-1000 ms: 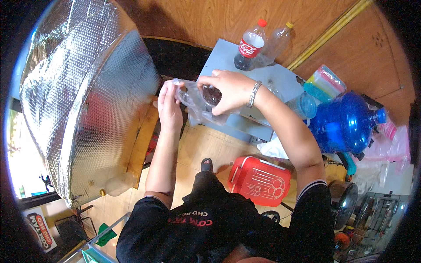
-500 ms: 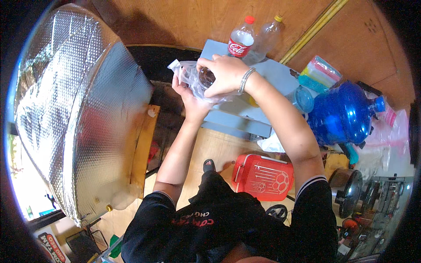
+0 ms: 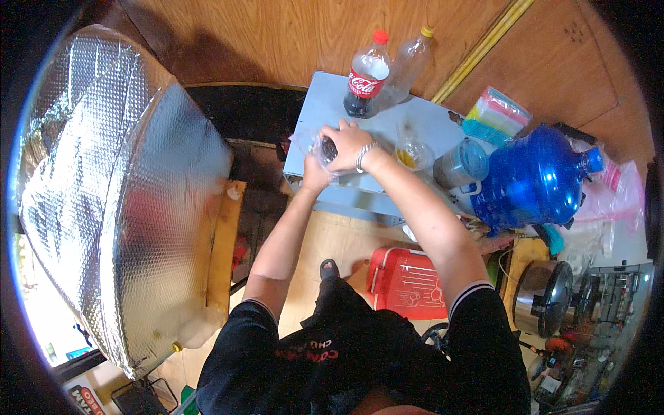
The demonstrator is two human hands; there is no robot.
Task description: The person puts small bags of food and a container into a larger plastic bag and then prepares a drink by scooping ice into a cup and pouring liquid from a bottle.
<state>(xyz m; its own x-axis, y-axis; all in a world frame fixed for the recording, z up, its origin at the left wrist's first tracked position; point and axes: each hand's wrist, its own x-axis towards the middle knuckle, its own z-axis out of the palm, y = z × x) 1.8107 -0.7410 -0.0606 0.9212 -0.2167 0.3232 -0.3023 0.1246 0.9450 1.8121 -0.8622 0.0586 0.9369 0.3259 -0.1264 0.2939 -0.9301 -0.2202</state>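
Note:
Both my hands hold a clear plastic bag [image 3: 319,147] with something dark inside, over the near left part of a grey metal table [image 3: 325,104]. My left hand [image 3: 315,174] grips the bag from below. My right hand [image 3: 349,142], with a bracelet at the wrist, covers it from above. What the dark thing is I cannot tell.
On the table stand a dark soda bottle with a red cap [image 3: 364,77], a clear bottle with a yellow cap [image 3: 408,62], a small glass cup [image 3: 413,153] and a lidded jar [image 3: 460,164]. A big blue water jug [image 3: 536,180] lies right. A silver insulated dome [image 3: 117,200] fills the left. A red box [image 3: 408,283] sits on the floor.
My hands have carried the bag down and toward the table's near left part, closing more tightly around it. The view has tilted so that the table sits lower in the picture.

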